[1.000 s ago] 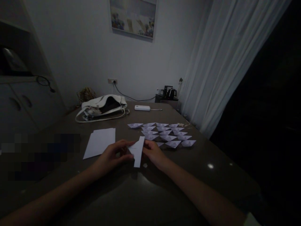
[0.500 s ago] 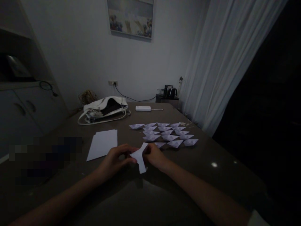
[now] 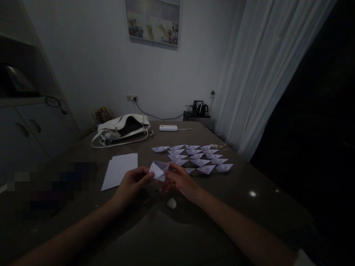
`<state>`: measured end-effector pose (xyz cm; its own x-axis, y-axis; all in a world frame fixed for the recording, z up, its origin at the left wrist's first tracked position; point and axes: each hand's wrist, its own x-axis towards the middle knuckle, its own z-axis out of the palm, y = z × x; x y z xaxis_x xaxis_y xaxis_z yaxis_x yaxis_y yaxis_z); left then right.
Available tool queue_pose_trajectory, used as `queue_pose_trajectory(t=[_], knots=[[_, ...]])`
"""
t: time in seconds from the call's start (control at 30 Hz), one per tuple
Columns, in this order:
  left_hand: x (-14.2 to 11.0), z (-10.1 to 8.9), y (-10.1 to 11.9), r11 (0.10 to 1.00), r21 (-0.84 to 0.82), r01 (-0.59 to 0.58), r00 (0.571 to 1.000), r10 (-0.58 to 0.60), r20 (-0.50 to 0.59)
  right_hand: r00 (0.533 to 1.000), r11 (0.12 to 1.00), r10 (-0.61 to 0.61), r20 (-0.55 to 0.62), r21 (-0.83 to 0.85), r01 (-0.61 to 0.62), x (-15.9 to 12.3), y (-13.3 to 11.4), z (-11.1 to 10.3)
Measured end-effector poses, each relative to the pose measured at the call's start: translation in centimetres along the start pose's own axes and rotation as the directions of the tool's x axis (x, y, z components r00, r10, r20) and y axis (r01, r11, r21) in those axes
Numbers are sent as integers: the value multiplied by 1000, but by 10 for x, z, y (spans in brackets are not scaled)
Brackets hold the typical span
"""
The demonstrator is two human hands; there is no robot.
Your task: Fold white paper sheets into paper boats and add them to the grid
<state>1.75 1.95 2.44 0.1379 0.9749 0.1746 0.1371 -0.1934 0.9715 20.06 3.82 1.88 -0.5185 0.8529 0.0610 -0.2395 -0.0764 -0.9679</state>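
Note:
A piece of folded white paper (image 3: 157, 170) is held up above the table, with an open pocket facing me. My left hand (image 3: 133, 181) pinches its left corner between thumb and fingers. On the other side my right hand (image 3: 181, 181) grips the right edge, its lower fingers loosely spread beneath. Just beyond the hands stand several folded paper boats (image 3: 199, 162) in rows. Left of them lies a stack of white paper sheets (image 3: 122, 168). Below the hands is a small whitish thing (image 3: 172, 203) that I cannot make out.
A white handbag (image 3: 124, 127) sits at the table's far left, with a white power bank (image 3: 168, 128) to its right. Small scraps (image 3: 217, 146) lie near the right edge. Behind stand a black coffee pot (image 3: 202, 108) and a pale curtain (image 3: 244, 74).
The folded paper has gone from a narrow, spread shape to a compact one with an open pocket. It has moved slightly up and left; my right fingers have loosened and spread.

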Motion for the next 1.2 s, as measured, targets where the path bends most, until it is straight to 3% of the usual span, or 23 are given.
queue_pose_trajectory(t=[0.1,0.27,0.4,0.6,0.77,0.93,1.07,1.2], knots=[[2,0,-1,999,46,17,999,-14,-51,999,999,-45,-8,14,45,0,-2,0],[-3,6,-2,993,104,50,984,-67,167,982,975,-170,-79,-159,156,1,4,0],[-6,7,-7,982,180,58,969,-99,227,970,944,-239,-46,-246,221,-2,4,1],[-3,4,-10,980,191,56,955,-108,275,976,962,-217,-4,-169,213,-4,2,2],[-3,2,-8,973,230,24,956,-90,280,977,959,-208,-48,-207,194,1,6,-2],[-7,4,-5,946,323,-35,963,-54,262,930,868,-347,-120,-417,269,0,5,-3],[-9,5,-1,920,385,-70,968,-31,249,881,782,-466,-82,-505,366,-4,1,-1],[-10,6,0,919,381,-104,967,4,253,861,738,-507,-36,-535,412,-7,-1,1]])
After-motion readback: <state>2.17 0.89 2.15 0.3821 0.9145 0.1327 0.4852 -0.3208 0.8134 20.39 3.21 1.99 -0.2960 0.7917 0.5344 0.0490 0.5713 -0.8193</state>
